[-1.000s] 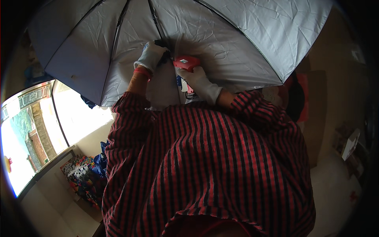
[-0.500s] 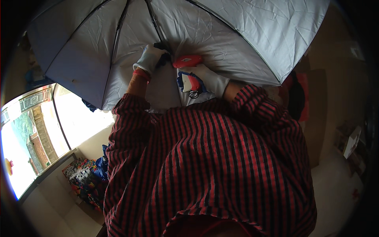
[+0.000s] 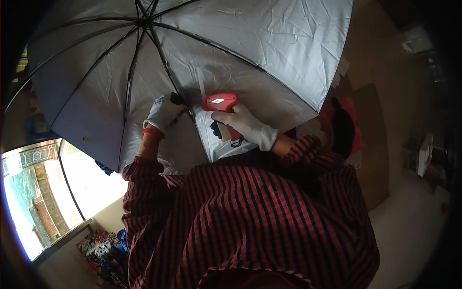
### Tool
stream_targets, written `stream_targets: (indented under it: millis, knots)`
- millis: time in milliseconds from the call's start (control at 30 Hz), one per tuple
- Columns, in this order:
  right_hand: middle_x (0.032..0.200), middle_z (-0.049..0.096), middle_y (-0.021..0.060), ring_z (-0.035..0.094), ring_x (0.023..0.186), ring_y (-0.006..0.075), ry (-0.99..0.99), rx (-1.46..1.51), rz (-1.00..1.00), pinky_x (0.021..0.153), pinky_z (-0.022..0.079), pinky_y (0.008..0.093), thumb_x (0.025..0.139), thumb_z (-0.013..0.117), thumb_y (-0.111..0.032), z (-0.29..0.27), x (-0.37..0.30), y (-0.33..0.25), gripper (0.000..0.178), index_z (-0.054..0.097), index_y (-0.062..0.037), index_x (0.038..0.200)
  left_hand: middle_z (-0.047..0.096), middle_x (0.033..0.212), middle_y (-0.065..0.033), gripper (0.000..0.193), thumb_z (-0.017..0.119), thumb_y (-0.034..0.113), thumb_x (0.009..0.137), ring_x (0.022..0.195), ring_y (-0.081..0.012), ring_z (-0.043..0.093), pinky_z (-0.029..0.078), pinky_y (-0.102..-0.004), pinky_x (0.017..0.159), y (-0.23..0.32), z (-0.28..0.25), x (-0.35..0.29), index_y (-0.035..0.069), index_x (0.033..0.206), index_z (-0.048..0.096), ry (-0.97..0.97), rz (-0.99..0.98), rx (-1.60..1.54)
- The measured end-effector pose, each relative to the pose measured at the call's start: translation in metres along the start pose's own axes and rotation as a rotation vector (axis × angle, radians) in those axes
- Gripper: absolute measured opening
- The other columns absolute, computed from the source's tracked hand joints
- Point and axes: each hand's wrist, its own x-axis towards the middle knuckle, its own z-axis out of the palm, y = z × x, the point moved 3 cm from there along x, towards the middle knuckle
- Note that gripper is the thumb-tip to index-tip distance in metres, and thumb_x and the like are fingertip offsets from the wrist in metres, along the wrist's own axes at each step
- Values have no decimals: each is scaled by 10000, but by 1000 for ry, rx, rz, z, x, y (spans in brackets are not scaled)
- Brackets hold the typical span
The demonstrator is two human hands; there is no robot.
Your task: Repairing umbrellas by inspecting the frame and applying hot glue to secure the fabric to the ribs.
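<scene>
In the head view, an open umbrella (image 3: 250, 79) spreads its silver underside before the person's striped shirt (image 3: 269, 216); of the 2 gloved hands, the right hand (image 3: 248, 127) grips a red handheld device (image 3: 220, 102); the left hand (image 3: 164, 111) curls at a dark rib (image 3: 165, 63), whether pinching it I cannot tell

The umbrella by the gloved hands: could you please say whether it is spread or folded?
The umbrella is spread: its black ribs fan out from the hub.

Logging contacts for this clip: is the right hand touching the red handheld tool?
Touching. The head view shows the gloved right hand wrapped around the red handheld tool.
</scene>
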Motion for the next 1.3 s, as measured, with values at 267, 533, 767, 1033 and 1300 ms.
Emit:
stream_targets:
  millis: [267, 533, 767, 1033, 1300]
  knots:
    - [999, 650, 103, 663, 841, 184, 658, 242, -628, 767, 568, 354, 935, 590, -171, -170, -98, -154, 309, 583, 35, 1164, 685, 805, -103, 412, 582, 388, 935, 495, -106, 547, 380, -231, 397, 14, -132, 45, -5, 1042, 646, 361, 143, -965]
    - [1203, 572, 224, 542, 1136, 376, 963, -773, -199, 960, 424, 407, 878, 588, -324, -311, -59, -4, 498, 503, -36, 1275, 694, 903, -87, 366, 541, 456, 944, 727, -147, 628, 467, -254, 511, 60, -163, 155, 104, 955, 640, -440, 466, -1123]
    - [1120, 567, 242, 541, 1046, 414, 937, -1372, -275, 867, 448, 481, 766, 623, -171, -314, -14, 21, 439, 519, 25, 1144, 673, 799, -36, 119, 615, 202, 908, 690, -151, 616, 491, -286, 621, 75, -202, 118, 86, 921, 639, -86, 641, -706]
    - [1086, 595, 170, 554, 1046, 350, 878, -1589, -52, 878, 431, 488, 746, 700, -327, -365, -34, 46, 573, 507, -75, 1224, 677, 938, -76, 238, 512, 220, 976, 773, -163, 642, 531, -265, 666, 23, -250, 23, 38, 1097, 608, 113, 356, -799]
    - [1150, 593, 177, 551, 1090, 343, 937, -1542, -177, 916, 413, 503, 793, 669, -372, -365, 19, 60, 612, 480, -53, 1280, 586, 664, 35, 365, 468, 367, 991, 446, -83, 485, 359, -239, 357, -135, -386, -134, 60, 1122, 617, 985, 133, -1346]
